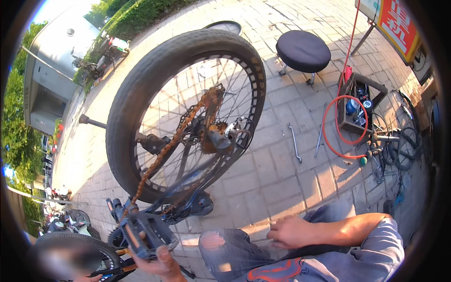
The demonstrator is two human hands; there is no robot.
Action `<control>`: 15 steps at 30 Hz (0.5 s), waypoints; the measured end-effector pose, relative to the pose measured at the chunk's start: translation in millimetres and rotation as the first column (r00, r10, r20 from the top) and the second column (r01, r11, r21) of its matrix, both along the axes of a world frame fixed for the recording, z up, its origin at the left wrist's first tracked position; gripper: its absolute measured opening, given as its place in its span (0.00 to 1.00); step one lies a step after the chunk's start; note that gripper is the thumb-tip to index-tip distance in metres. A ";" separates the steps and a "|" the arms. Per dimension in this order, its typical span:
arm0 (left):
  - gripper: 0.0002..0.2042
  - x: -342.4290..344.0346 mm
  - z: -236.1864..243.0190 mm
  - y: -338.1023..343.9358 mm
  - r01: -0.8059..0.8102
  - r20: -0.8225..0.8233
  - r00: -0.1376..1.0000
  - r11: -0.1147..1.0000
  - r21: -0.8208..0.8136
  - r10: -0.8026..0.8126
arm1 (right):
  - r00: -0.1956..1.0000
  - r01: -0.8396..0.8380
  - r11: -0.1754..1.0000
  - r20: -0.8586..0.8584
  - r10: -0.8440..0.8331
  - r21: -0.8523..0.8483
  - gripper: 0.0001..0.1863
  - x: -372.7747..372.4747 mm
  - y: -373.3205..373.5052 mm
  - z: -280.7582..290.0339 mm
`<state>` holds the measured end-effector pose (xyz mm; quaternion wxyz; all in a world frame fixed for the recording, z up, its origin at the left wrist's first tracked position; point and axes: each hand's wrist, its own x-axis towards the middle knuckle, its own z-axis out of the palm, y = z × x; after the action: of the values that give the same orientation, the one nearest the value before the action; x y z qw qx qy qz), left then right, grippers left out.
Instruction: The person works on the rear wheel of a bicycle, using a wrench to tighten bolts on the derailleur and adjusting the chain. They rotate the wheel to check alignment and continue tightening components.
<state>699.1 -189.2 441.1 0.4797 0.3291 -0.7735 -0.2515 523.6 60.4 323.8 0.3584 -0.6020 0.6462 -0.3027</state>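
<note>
A bicycle with a fat black rear tyre [124,103] stands upside down before me. Its rusty chain [162,155] runs from the rear cassette [217,141] down toward the cranks. At the lower left, my left hand [159,263] is closed around a black pedal [148,232], thumb on its near side. My right hand [289,231] rests on my right leg, away from the bicycle, fingers curled under and nothing visible in them. The rear derailleur [230,134] hangs beside the cassette. Blur on the tyre tread suggests the wheel is turning.
Right of the wheel, a wrench [295,142] and a thin metal rod [320,134] lie on the paving. Beyond are a round black stool [303,50], a wooden toolbox [347,123] and a red hose [325,134]. At lower left, another person's hand [89,278] is near another bicycle wheel [105,249].
</note>
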 end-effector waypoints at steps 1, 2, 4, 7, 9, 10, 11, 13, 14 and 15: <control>0.40 3.0 2.1 3.6 0.046 0.099 0.993 0.992 0.116 -0.058 | 0.983 0.006 0.998 -0.184 0.006 0.064 0.13 2.8 -4.1 -10.2; 0.40 2.2 10.3 7.8 0.078 0.191 0.973 0.968 0.240 -0.126 | 0.985 0.127 0.986 -0.133 -0.113 0.104 0.13 4.6 -12.4 -13.3; 0.34 0.6 31.4 17.7 0.047 0.288 0.942 0.917 0.397 -0.173 | 0.982 0.190 0.967 -0.054 -0.183 0.169 0.15 4.8 -32.8 -11.3; 0.25 -18.1 64.9 34.7 0.018 0.146 0.976 0.728 0.685 -0.161 | 0.957 0.281 0.887 -0.035 -0.289 0.367 0.16 16.0 -34.3 -33.9; 0.22 -21.5 78.5 41.9 -0.003 0.082 0.992 0.609 0.793 -0.101 | 0.900 0.412 0.795 -0.066 -0.430 0.445 0.17 30.3 -17.3 -39.2; 0.21 -21.3 78.5 43.7 0.023 0.028 0.996 0.562 0.827 -0.081 | 0.894 0.422 0.780 -0.068 -0.444 0.462 0.17 43.4 4.3 -29.7; 0.20 -18.8 79.9 43.3 0.028 0.041 0.992 0.521 0.853 -0.122 | 0.881 0.445 0.760 -0.079 -0.467 0.474 0.17 52.4 25.3 -11.7; 0.20 15.7 72.7 29.9 -0.030 0.076 0.991 0.370 0.929 -0.112 | 0.851 0.450 0.724 -0.004 -0.526 0.522 0.17 64.4 37.8 60.8; 0.20 17.0 93.6 34.6 -0.055 0.115 0.981 0.346 0.937 -0.156 | 0.834 0.448 0.737 0.059 -0.548 0.505 0.18 69.9 48.6 91.7; 0.20 21.5 120.4 41.1 -0.088 0.155 0.971 0.330 0.940 -0.183 | 0.832 0.428 0.737 0.089 -0.547 0.523 0.18 66.4 52.8 134.3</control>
<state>720.7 -148.1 561.5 0.0986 0.5497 -0.5448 -0.6256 590.0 113.2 458.1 0.4785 -0.2606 0.7885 -0.2852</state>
